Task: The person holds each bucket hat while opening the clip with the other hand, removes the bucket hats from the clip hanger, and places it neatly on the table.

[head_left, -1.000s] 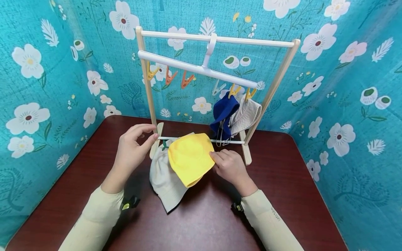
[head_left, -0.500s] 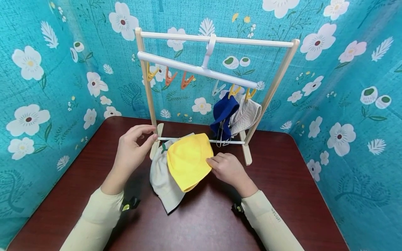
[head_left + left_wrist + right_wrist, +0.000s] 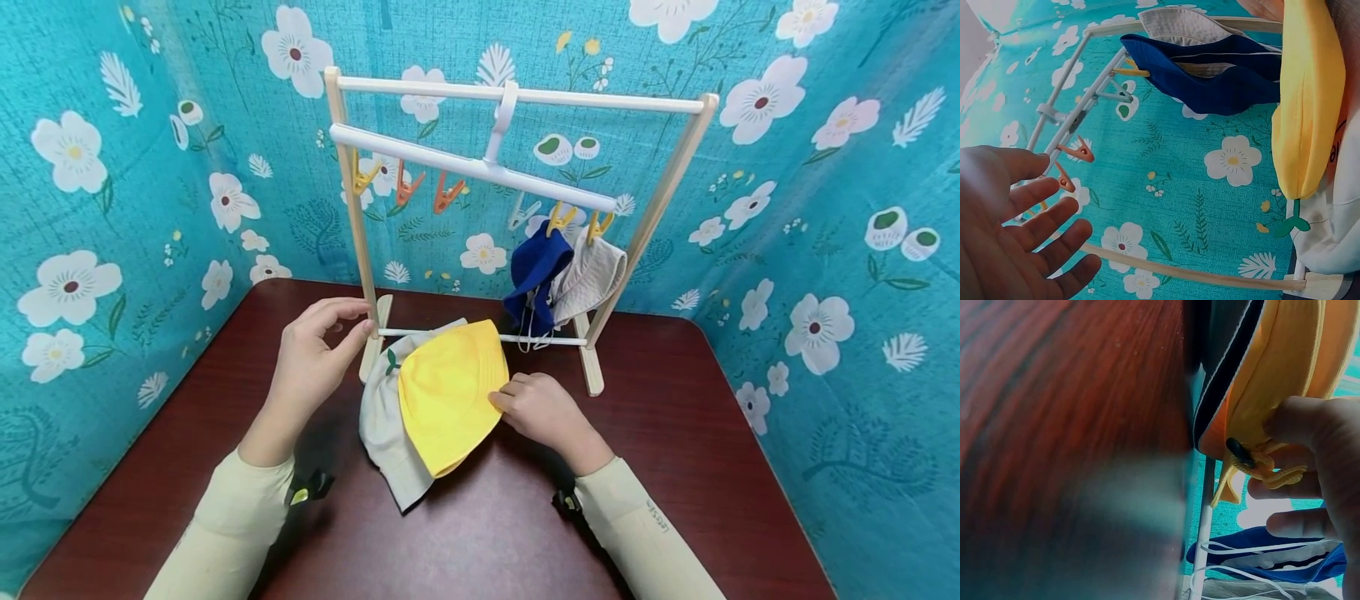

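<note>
A yellow bucket hat [image 3: 450, 396] is pinched at its right brim by my right hand [image 3: 546, 417]. In the right wrist view, a yellow cord with a dark toggle [image 3: 1239, 452] dangles beside those fingers. Behind and below the yellow hat, partly covered, is a pale grey hat [image 3: 386, 429] with a dark-edged brim and a green sprout [image 3: 392, 361]. My left hand [image 3: 315, 358] holds nothing; it hovers left of the hats, close to the rack's left post. Its fingers are spread and loosely bent in the left wrist view.
A wooden rack [image 3: 675, 171] carries a sloping white hanger [image 3: 450, 162]. Yellow clips hold a navy hat [image 3: 536, 271] and a whitish hat [image 3: 592, 275] at its right. Unloaded clips, including an orange clip [image 3: 447, 196], hang leftward. Beneath is a dark red table [image 3: 510, 533]; floral cloth surrounds it.
My right hand has shifted slightly down and left. With it, the yellow hat has turned, its lower brim corner swinging down and left over the grey hat. My left hand has stayed nearly still.
</note>
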Motion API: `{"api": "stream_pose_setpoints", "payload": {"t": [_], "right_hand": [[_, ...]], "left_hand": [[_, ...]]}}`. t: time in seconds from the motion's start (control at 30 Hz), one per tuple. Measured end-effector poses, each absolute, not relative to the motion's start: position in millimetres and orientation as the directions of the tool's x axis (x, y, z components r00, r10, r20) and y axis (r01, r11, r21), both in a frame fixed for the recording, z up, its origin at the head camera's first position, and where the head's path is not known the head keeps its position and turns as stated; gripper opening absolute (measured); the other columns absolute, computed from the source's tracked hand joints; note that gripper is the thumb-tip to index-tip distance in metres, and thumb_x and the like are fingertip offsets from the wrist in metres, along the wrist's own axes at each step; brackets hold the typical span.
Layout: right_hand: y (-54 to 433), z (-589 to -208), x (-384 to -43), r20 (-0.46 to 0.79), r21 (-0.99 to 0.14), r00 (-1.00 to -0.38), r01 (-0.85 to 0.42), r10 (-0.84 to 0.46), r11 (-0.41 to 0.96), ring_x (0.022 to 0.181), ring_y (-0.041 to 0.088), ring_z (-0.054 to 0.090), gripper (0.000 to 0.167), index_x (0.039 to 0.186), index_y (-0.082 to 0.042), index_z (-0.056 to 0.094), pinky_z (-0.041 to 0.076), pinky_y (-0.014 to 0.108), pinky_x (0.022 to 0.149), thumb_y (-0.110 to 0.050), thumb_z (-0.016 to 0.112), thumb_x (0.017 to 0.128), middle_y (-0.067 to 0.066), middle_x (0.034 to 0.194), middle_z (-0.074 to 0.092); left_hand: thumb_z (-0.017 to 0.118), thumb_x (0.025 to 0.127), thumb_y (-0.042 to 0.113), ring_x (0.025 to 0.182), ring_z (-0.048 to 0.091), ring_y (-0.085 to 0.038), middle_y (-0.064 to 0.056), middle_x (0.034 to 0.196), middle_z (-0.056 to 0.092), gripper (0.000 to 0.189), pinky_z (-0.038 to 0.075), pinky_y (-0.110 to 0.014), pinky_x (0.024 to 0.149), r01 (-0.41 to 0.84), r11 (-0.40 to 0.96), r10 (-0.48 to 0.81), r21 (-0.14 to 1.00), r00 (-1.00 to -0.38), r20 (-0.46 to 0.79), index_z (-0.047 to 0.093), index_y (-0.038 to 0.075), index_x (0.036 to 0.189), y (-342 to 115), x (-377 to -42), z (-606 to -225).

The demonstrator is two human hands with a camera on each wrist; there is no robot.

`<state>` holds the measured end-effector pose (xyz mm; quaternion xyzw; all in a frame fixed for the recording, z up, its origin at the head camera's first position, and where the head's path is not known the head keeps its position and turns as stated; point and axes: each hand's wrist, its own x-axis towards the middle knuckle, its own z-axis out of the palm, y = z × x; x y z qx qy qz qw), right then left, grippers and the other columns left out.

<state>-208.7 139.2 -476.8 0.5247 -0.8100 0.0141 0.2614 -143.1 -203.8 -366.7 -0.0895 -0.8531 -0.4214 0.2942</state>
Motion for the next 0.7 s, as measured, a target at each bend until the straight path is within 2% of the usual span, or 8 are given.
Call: {"api": "stream_pose_setpoints", "payload": {"t": [0.33,0.57,0.7], "right_hand": [[137,-483,-211,0.353,0.27,-0.328,-0.861,-0.876,0.432,0.072,0.015,0.063,0.014,0.094,-0.022,0.075,0.052,0.031,0.063,-0.01,0.074,0.086,-0.007,0.076,0.068],[130,-485,-211,0.337,0.283,-0.317,-0.864,-0.887,0.417,0.067,0.016,0.059,0.019,0.079,-0.021,0.065,0.047,0.03,0.059,-0.005,0.07,0.088,-0.007,0.068,0.062],[127,-487,-210,0.307,0.269,-0.332,-0.869,-0.892,0.416,0.068,0.016,0.058,0.021,0.078,-0.023,0.064,0.047,0.03,0.059,-0.006,0.071,0.087,-0.008,0.068,0.063]], "left_hand": [[0.079,0.092,0.02,0.105,0.064,-0.017,-0.001,0.118,0.072,0.03,0.047,-0.011,0.081,0.409,0.634,-0.081,0.657,-0.809,0.582,0.075,0.018,0.121,-205,-142,-364],[0.08,0.091,0.018,0.105,0.064,-0.015,-0.001,0.118,0.071,0.031,0.047,-0.01,0.082,0.406,0.631,-0.075,0.661,-0.816,0.573,0.075,0.017,0.121,-204,-139,-360],[0.08,0.091,0.016,0.104,0.066,-0.016,0.0,0.117,0.071,0.031,0.048,-0.008,0.083,0.407,0.62,-0.069,0.671,-0.824,0.563,0.075,0.017,0.121,-203,-138,-361]]}}
